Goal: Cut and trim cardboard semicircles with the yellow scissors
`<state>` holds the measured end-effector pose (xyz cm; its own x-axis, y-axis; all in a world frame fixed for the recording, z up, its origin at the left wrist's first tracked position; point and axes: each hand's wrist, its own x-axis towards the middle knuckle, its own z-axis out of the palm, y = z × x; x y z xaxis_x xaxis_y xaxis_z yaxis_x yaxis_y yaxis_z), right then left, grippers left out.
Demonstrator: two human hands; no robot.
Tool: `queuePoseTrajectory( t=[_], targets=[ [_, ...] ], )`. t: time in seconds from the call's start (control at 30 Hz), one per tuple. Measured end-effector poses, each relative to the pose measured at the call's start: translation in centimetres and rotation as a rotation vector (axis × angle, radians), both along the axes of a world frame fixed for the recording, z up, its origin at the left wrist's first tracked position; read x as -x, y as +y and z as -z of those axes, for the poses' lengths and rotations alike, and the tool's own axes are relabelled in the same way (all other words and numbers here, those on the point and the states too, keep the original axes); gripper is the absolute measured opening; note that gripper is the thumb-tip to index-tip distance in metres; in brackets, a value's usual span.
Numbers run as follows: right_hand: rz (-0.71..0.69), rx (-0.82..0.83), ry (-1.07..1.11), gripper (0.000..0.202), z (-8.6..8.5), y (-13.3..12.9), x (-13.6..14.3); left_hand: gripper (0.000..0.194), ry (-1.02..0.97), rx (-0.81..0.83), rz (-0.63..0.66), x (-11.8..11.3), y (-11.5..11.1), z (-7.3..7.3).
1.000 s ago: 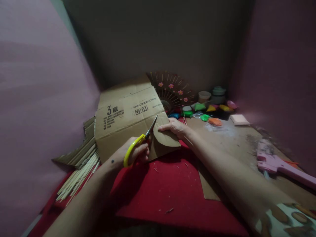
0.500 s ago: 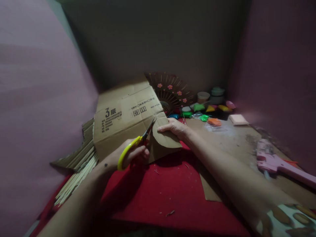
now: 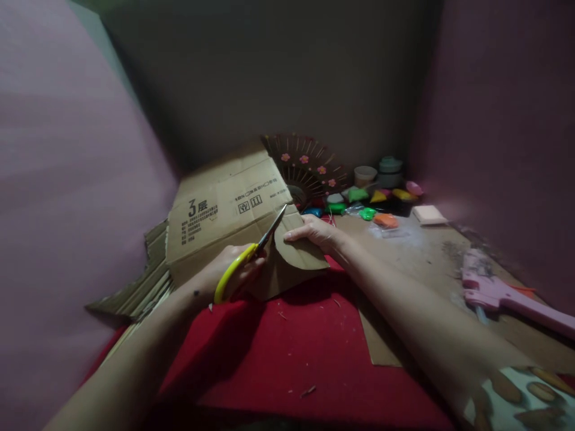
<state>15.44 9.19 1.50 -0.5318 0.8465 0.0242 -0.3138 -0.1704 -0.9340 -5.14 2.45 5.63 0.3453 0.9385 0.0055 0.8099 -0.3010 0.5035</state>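
My left hand (image 3: 236, 269) is closed around the yellow handles of a pair of scissors (image 3: 242, 263). Their blades point up and right, over a large sheet of printed cardboard (image 3: 224, 200), beside a cut in it. My right hand (image 3: 317, 232) pinches a rounded flap (image 3: 294, 248) of that cardboard, thumb on top and fingers hidden beneath. The flap's lower edge curves where it has been cut. The cardboard leans at a slant above a red cloth (image 3: 278, 359).
A pink glue gun (image 3: 494, 293) lies on a cardboard mat (image 3: 431, 257) at the right. Behind are coloured clay packs (image 3: 386, 221), a cup (image 3: 365, 175), a lidded jar (image 3: 390, 172) and a flowered fan (image 3: 309, 164). Cardboard scraps (image 3: 135, 290) lie at the left.
The scissors' blades have shifted up, and their tip now lies visibly over the cardboard near the flap's top. My right hand keeps its hold on the flap. The view has shifted slightly.
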Motion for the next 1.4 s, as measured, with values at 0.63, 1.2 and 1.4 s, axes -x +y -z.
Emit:
queuePoseTrajectory(
  t=[0.63, 1.2, 1.4],
  targets=[
    [-0.056, -0.037, -0.105, 0.027, 0.7, 0.5, -0.6, 0.017, 0.132, 0.131, 0.216, 1.2, 3.6, -2.6],
    [0.051, -0.008, 0.177, 0.024, 0.2, 0.2, -2.2, 0.033, -0.041, 0.254, 0.176, 1.3, 3.2, 0.5],
    [0.261, 0.196, 0.286, 0.014, -0.7, 0.6, -1.9, 0.043, -0.429, 0.377, -0.046, 2.3, 2.2, 1.7]
  ],
)
